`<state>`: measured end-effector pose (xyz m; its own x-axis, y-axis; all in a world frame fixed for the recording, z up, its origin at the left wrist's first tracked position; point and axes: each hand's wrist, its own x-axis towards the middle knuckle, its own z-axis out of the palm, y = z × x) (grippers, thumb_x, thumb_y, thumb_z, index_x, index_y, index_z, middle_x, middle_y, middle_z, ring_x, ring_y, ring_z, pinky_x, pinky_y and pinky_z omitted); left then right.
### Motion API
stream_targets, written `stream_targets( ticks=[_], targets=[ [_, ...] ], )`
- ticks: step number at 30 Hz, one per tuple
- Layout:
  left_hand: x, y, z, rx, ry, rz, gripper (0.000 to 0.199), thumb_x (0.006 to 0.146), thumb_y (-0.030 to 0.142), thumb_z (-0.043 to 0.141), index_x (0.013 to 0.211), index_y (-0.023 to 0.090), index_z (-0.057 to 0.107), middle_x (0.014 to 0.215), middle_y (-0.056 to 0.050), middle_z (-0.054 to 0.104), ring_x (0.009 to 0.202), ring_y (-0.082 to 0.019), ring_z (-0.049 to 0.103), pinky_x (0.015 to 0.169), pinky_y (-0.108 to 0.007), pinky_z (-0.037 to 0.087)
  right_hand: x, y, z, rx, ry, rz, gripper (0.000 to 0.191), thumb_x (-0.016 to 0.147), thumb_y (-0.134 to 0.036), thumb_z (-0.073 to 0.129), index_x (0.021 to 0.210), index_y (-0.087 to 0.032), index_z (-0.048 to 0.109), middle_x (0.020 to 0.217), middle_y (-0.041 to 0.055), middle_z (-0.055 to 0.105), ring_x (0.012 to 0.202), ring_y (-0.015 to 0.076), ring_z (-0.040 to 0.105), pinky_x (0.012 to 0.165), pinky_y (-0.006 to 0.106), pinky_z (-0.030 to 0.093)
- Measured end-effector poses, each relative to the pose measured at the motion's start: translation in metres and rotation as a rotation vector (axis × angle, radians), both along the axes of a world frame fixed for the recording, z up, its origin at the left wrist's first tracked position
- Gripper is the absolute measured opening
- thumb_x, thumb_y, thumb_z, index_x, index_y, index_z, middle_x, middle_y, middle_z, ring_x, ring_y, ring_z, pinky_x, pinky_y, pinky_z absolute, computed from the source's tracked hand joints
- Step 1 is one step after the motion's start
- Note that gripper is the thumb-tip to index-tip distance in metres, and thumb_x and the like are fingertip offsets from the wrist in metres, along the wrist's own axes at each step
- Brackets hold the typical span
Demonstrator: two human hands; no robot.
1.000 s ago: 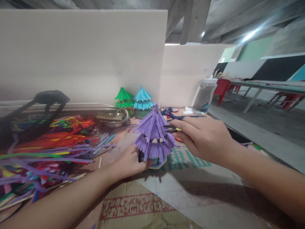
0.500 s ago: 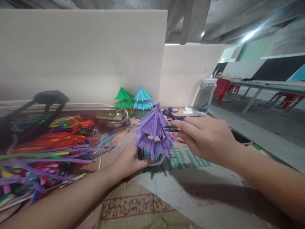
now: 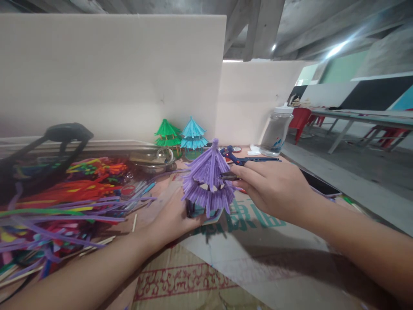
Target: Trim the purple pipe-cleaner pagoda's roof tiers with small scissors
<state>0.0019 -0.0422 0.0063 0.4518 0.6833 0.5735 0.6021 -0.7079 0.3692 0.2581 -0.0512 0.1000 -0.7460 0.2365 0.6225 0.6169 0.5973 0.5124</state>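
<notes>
While our left hand [image 3: 176, 214] grips the purple pagoda [image 3: 209, 196] low, thumb [image 3: 197, 221] in front and fingers hidden, our right hand [image 3: 277, 185] holds a dark-tipped tool [image 3: 229, 176] at its roof's right side; a green pagoda [image 3: 167, 129] and blue pagoda [image 3: 192, 129] stand near the bench's [image 3: 122, 295] far edge.

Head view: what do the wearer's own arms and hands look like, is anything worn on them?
The left hand and right hand are ungloved, with no rings or watch that I can see. The left forearm and right forearm are bare, with no sleeves, cables or markings visible.
</notes>
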Motion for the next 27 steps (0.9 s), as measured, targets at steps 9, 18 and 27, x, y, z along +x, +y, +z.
stream_targets(
  ticks=[9, 18, 27],
  targets=[
    [-0.003, 0.0, -0.003, -0.048, 0.011, -0.008, 0.055, 0.083, 0.036, 0.069, 0.133, 0.018, 0.051, 0.141, -0.014, 0.056, 0.132, -0.032, 0.051, 0.113, -0.049, 0.04, 0.001, 0.004, -0.002, -0.017, 0.009, 0.018, 0.024, 0.101, -0.021, 0.044, 0.105, -0.014, 0.067, 0.076, 0.0016, 0.068, 0.068, 0.0155, 0.063, 0.058, 0.031, 0.033],
    [-0.001, 0.0, -0.001, -0.034, 0.002, 0.026, 0.06, 0.08, 0.037, 0.072, 0.133, 0.017, 0.051, 0.138, -0.016, 0.059, 0.131, -0.033, 0.053, 0.112, -0.049, 0.042, 0.002, -0.003, 0.006, 0.067, 0.079, -0.014, 0.021, 0.1, -0.024, 0.047, 0.104, -0.016, 0.066, 0.086, 0.0051, 0.073, 0.072, 0.0164, 0.064, 0.059, 0.03, 0.037],
    [-0.007, 0.008, -0.007, -0.129, -0.087, 0.037, 0.065, 0.085, 0.036, 0.069, 0.139, 0.013, 0.042, 0.142, -0.019, 0.056, 0.134, -0.033, 0.051, 0.112, -0.051, 0.041, 0.005, -0.003, 0.008, 0.074, 0.072, -0.028, 0.024, 0.1, -0.026, 0.046, 0.109, -0.014, 0.065, 0.091, 0.0077, 0.074, 0.074, 0.0179, 0.065, 0.06, 0.03, 0.039]
  ],
)
